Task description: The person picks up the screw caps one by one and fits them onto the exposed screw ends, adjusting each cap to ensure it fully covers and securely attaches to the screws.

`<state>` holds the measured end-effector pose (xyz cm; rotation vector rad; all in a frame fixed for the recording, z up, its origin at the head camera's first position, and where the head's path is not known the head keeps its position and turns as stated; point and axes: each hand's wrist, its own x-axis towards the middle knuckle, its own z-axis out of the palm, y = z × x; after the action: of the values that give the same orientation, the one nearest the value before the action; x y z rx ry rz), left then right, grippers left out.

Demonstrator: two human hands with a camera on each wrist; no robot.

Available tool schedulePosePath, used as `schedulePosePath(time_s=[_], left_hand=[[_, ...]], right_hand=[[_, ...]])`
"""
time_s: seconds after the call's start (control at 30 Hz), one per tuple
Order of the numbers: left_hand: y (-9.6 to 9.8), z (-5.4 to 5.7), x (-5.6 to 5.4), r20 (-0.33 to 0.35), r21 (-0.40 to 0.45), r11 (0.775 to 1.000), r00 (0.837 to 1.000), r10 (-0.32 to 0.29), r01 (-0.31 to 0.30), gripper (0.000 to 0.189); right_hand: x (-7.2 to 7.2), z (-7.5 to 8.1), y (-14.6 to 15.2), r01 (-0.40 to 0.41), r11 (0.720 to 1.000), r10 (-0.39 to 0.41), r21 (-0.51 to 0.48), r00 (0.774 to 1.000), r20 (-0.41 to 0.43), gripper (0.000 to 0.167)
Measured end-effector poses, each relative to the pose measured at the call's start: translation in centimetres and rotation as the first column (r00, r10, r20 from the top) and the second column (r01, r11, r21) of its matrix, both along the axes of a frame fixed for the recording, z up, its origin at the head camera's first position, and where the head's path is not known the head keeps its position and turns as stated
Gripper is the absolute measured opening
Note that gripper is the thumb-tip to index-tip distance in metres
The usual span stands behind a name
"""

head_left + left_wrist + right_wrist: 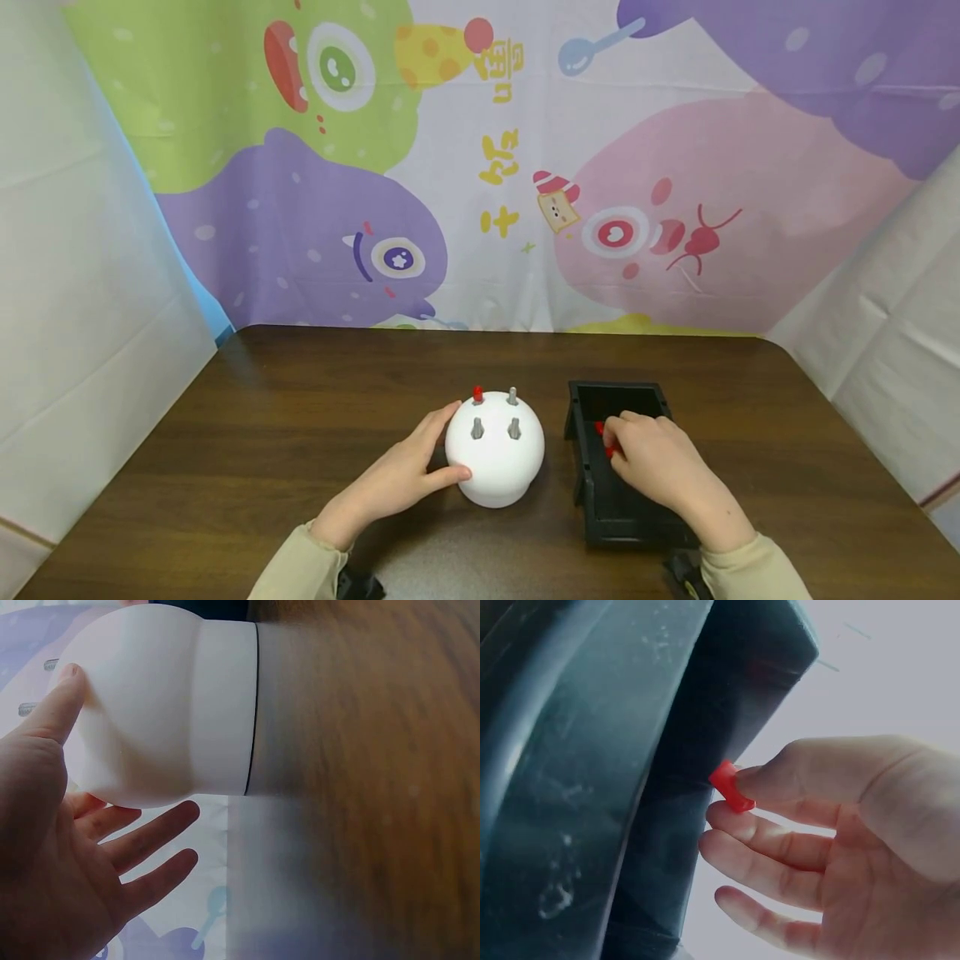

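A white ball-shaped body point(497, 467) on a short cylindrical base stands on the table, with several grey threaded posts point(513, 428) on top. One small red cap point(477, 393) sits on the far left post. My left hand point(405, 467) holds the body from its left side, thumb at the front and index finger behind; in the left wrist view the other fingers spread loosely. Inside the black tray point(626, 533), my right hand point(660, 458) pinches a small red cap point(731, 786) between thumb and index finger. Another red piece point(599, 427) shows beside the fingertips, partly hidden.
The dark wooden table point(315, 375) carries the tray to the right of the white body. A printed cartoon curtain point(495, 275) hangs along the back edge, and white cloth point(97, 275) hangs at both sides. Tray walls rise around the right hand.
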<state>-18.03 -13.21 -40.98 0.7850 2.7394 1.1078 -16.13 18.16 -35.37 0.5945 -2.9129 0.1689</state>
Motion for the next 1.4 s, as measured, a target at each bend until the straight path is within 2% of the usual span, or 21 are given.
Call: schedulePosePath(time_s=[0.33,0.57,0.7,0.87,1.07,1.4], left_hand=[[0.0,0.1,0.0,-0.005,-0.007,1.000,1.000,0.005,-0.005,0.084],[0.0,0.1,0.0,0.000,-0.003,1.000,1.000,0.002,-0.002,0.084],[0.0,0.0,-0.1,-0.008,-0.007,1.000,1.000,-0.002,0.002,0.084],[0.1,0.0,-0.1,-0.026,-0.003,1.000,1.000,-0.008,0.008,0.083],[0.1,-0.1,0.1,-0.008,0.000,1.000,1.000,-0.004,0.004,0.084],[0.0,-0.1,0.1,-0.018,-0.006,1.000,1.000,-0.001,0.001,0.083]], right_hand=[[-0.1,0.2,-0.2,-0.018,1.000,0.019,0.013,0.997,-0.075,0.009],[0.3,0.5,-0.4,-0.012,1.000,0.013,0.015,0.996,-0.085,0.010],[0.4,0.8,-0.4,-0.012,1.000,0.012,0.004,0.995,-0.097,0.011],[0.4,0.9,-0.3,-0.024,1.000,0.022,-0.017,0.988,-0.150,0.012],[0.4,0.9,-0.4,-0.044,0.999,0.039,-0.023,0.982,-0.186,0.011],[0.4,1.2,-0.8,-0.068,0.996,0.053,-0.060,0.975,-0.218,0.006]])
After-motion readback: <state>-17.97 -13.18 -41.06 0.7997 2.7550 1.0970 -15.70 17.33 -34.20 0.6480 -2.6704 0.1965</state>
